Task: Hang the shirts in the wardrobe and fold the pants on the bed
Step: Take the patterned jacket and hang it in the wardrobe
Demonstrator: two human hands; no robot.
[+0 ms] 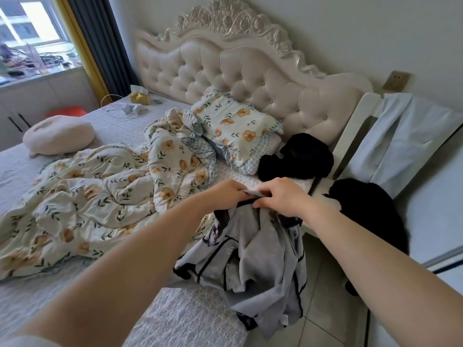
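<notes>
Bed edge (pixel 195 314): grey garment (pixel 260 266) beneath grip of left hand (pixel 230 194), right hand (pixel 280 199).

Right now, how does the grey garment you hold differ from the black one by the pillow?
The grey garment is pale with black trim; the black garment is plain dark. The grey garment hangs from the left hand and right hand; the black garment lies bunched on the bed, untouched. Both are unfolded.

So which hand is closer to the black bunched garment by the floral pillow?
Right. The right hand is just in front of the black bunched garment; the left hand is farther left.
</notes>
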